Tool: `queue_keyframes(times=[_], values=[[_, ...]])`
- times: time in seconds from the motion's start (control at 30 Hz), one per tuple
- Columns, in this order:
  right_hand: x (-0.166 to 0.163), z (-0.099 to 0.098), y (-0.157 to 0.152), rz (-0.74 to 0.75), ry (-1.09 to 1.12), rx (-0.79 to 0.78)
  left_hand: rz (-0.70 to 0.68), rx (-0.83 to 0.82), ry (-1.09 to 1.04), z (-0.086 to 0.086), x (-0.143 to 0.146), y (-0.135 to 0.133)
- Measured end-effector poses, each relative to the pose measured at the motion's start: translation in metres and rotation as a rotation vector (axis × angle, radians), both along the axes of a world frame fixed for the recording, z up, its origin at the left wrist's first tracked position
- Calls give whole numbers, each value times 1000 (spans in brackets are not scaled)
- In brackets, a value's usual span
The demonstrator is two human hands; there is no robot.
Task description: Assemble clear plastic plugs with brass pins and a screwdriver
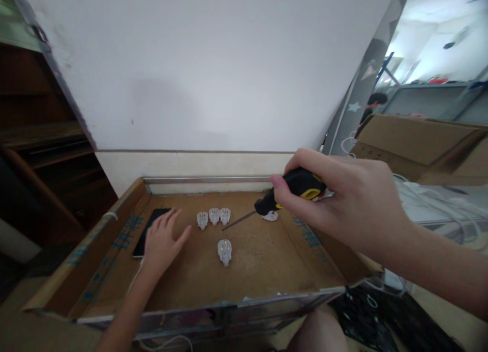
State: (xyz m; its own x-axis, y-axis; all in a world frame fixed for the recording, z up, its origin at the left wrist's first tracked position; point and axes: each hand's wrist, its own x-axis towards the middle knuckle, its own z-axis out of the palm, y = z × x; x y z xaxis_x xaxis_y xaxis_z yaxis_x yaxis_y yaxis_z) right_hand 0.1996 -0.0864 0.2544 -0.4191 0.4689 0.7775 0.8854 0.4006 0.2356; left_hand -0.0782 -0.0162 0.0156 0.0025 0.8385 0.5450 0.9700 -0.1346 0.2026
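Note:
My right hand (343, 194) is closed around the black and yellow handle of a screwdriver (265, 204). Its thin metal shaft points down and left, the tip over the clear plug (224, 251) that lies alone on the cardboard, apart from it as far as I can see. Behind it lie three similar clear plugs (214, 216), close together in a row. Another clear piece (271, 216) is partly hidden by the screwdriver handle. My left hand (163, 240) rests with fingers spread, over the edge of a dark phone (152, 230), holding nothing.
A shallow cardboard tray (171, 286) with raised sides forms the work surface, against a white wall (229, 77). At right stand an open cardboard box (412, 138) and tangled white cables (430, 199). Another person (375, 103) is in the background. Wooden shelves (41, 123) are at left.

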Motion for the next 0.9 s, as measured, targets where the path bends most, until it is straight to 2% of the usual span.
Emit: queue_keyframes(times=[0.07, 0.13, 0.2, 0.27, 0.33, 0.37, 0.43, 0.53, 0.67, 0.77, 0.9], values=[[3, -1, -1, -8, -3, 10, 149, -63, 108, -1, -27, 4], [4, -2, -1, -14, -8, 11, 183, -124, 178, -3, -43, 6], [4, -3, -1, -18, -4, 12, 189, -124, 186, -4, -48, 3], [3, -3, -1, -18, 3, 3, 173, -64, 125, -2, -40, -3], [3, -2, -2, -18, 6, -10, 51, -9, 25, 2, -20, -10], [2, 0, -3, -19, 7, -16, -80, -13, -26, 5, -7, -13], [2, 3, -5, -27, 9, -18, -367, -80, -104, 8, 21, -19], [3, 7, -8, -44, 8, -14, -581, -201, -153, 5, 58, -21], [4, 7, -10, -34, -6, -34, -603, -312, -185, -8, 78, -17], [5, 3, -8, -26, -16, -52, -578, -310, -212, -15, 77, -14], [4, -1, -4, -34, -17, -40, -556, -302, -220, -15, 76, -15]])
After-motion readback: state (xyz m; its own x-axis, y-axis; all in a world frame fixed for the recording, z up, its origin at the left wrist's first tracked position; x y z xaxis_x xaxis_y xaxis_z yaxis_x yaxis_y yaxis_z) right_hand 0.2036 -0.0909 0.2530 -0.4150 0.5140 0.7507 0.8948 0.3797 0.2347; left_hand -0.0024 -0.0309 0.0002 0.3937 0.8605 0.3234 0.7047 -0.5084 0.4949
